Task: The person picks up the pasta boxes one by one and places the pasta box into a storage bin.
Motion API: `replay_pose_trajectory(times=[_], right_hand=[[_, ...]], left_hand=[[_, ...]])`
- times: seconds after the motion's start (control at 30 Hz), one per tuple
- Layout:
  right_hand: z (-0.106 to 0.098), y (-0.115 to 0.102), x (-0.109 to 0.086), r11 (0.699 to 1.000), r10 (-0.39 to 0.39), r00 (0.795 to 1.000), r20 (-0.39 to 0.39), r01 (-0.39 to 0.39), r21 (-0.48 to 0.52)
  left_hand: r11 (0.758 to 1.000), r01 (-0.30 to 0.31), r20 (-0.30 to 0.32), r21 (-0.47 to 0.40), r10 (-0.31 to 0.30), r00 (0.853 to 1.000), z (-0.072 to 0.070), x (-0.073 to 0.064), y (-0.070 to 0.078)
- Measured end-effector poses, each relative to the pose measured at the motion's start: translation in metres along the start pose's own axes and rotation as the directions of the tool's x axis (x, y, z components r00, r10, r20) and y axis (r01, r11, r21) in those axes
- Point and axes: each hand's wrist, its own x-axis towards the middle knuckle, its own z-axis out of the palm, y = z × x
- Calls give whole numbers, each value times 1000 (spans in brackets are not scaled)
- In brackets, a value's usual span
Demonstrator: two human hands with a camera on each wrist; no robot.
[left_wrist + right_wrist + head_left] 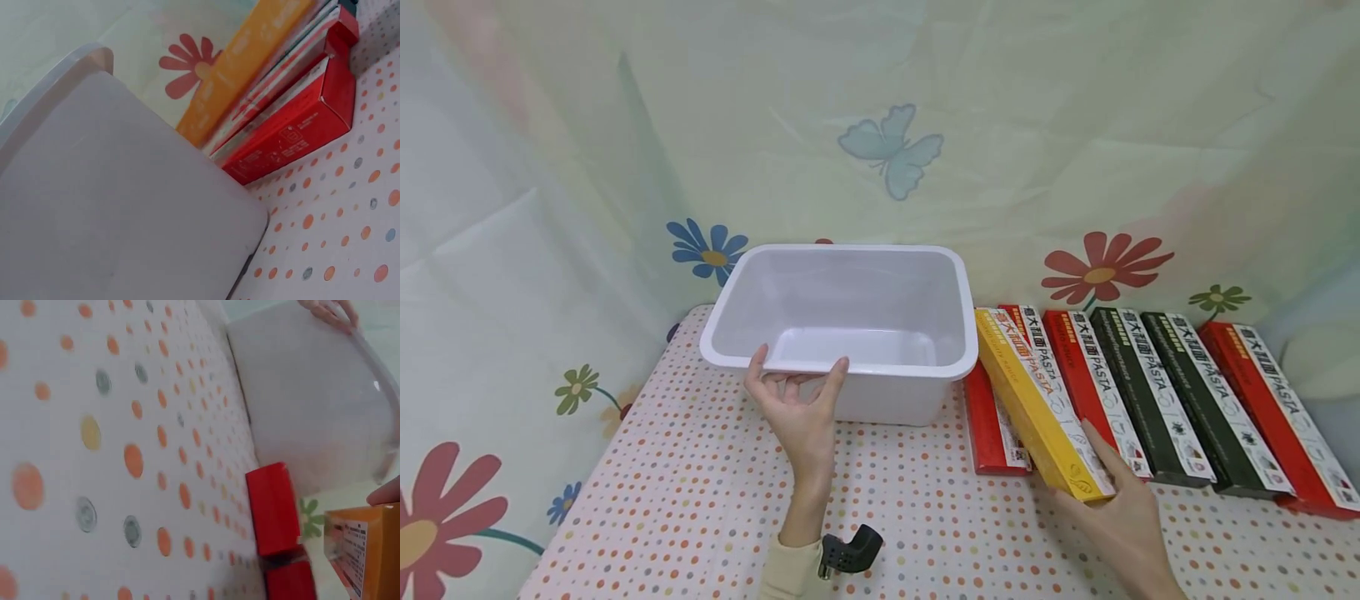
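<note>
My left hand [797,412] holds the front rim of a white plastic tub [891,396], with thumb and fingers at the lip. The inside that shows in the head view holds nothing. To the tub's right, my right hand [1116,508] grips the near end of a yellow pasta box [1022,400]. That box is raised and slants above a red pasta box [988,425]; its far end is close to the tub's right wall. In the right wrist view, the yellow box [381,550] shows at the lower right, with a fingertip on it.
Right of the yellow box, more pasta boxes lie in a row: a red box [1086,367], a dark green box [1150,400], another dark green box [1213,408] and a red box [1277,417] at the end. A dotted cloth [700,492] covers the table. Behind hangs a flowered curtain [1000,167].
</note>
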Motion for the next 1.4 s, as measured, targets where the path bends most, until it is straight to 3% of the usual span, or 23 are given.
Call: replay_pose_trajectory(times=[0.13, 0.23, 0.33, 0.43, 0.53, 0.77, 0.93, 1.13, 1.2, 1.4], right_hand=[[-22, -1, -6, 999, -11, 1000, -16, 10, -44], [-40, -6, -8, 994, -92, 995, -42, 90, -54], [-55, -15, -7, 976, -214, 973, -88, 209, -61], [-67, -30, -1, 941, -333, 935, -124, 323, -99], [-79, -48, 10, 898, -437, 893, -112, 425, -111], [-92, -105, 46, 762, -644, 764, 36, 645, -58], [-72, -148, 67, 694, -702, 675, 226, 720, 6], [-28, -192, 89, 703, -657, 610, 444, 708, 69], [-13, -201, 96, 710, -632, 590, 503, 701, 71], [21, -216, 116, 693, -593, 505, 627, 717, 78]], left_hand=[[1000, 1, 0, -10, -1, 1000, 0, 1, 0], [1000, 3, -2, -14, -3, 1000, 0, 1, 0], [1000, 4, -7, -20, -4, 1000, -1, 2, -1], [1000, 11, -10, -25, -11, 1000, 0, 2, -1], [999, 22, -7, -27, -22, 1000, 1, 2, -2], [999, 32, 4, -33, -32, 999, 4, 1, -4], [999, 36, 2, -40, -36, 999, 2, 1, -4], [998, 50, -20, -38, -50, 999, 1, 1, -4], [998, 54, -26, -38, -55, 998, 2, 1, -4], [998, 51, -30, -28, -52, 998, 1, 0, -3]])
